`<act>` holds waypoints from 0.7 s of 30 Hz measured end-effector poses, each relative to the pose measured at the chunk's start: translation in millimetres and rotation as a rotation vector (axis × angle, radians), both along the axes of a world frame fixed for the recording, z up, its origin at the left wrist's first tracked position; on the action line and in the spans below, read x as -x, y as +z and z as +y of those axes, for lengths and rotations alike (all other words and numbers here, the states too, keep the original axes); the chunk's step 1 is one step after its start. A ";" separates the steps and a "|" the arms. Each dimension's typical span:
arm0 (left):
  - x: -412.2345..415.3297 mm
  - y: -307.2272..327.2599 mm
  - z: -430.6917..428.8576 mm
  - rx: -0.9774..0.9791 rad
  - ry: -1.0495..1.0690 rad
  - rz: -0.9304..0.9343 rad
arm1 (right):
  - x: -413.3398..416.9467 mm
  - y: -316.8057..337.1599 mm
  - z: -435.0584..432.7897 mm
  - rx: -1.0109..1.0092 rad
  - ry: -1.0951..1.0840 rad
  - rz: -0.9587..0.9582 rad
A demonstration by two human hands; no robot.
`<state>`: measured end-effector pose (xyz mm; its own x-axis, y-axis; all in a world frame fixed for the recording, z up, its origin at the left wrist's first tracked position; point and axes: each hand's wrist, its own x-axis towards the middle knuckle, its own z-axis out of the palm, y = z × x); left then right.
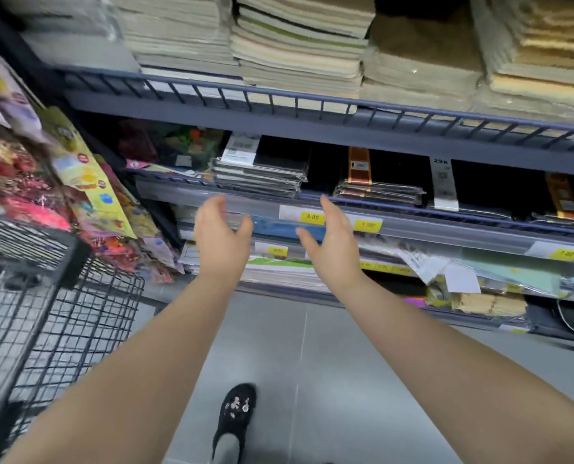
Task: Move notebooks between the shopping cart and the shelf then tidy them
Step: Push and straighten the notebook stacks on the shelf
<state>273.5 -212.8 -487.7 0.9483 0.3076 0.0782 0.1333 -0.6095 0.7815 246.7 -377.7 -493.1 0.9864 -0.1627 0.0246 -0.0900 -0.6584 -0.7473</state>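
Notebooks fill the shelf unit [312, 105] in front of you: tall flat stacks of cream and tan ones [299, 45] on the top tier, held back by the wire front rail so they can't slide off, and shrink-wrapped black ones [262, 172] in lower piles on the tier below, laid flat with barcode sleeves facing out for reading. Shopping cart [44, 296] sits at your left, just beside the shelf end, close enough to swing loads across without stepping; I can't tell whether any notebooks are in it, the mesh is blurred. Both your arms are stretched forward toward the middle tier. Your left hand [220, 236] and right hand [332, 236] face each other, palms inward, fingers spread wide and curled, holding nothing. That spacing reads as a two-handed clamp set to about the width of the wrapped black stack just above them, my guess for the next grab. Yellow price tags [312, 217] run along the rail edge behind your fingertips.
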 end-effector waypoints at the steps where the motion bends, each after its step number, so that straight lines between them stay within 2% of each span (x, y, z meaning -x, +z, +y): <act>1: -6.2 0.9 10.1 -0.011 0.005 0.012 | -5.4 -1.1 10.6 -0.014 -0.017 -0.027; 3: -17.5 -2.0 24.5 -0.119 -0.095 -0.011 | -16.2 -6.5 32.2 0.043 -0.061 -0.109; 6: -23.5 -22.0 37.8 -0.436 -0.374 -0.089 | -19.6 -28.1 65.9 0.321 -0.100 -0.153; 10: -37.8 -46.8 47.3 -0.730 -0.566 0.023 | -27.9 -54.7 91.0 0.500 -0.081 -0.121; 13: -48.2 -52.8 48.9 -0.807 -0.641 0.088 | -38.8 -64.6 91.0 0.580 -0.078 -0.060; 21: -62.2 -60.5 33.4 -0.824 -0.598 0.131 | -58.5 -59.9 77.0 0.627 -0.028 0.035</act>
<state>335.7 -179.4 -548.3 0.9450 -0.3206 -0.0643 -0.3144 -0.9449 0.0908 305.2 -300.7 -553.1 0.9839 -0.1534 0.0914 -0.1307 -0.9676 -0.2161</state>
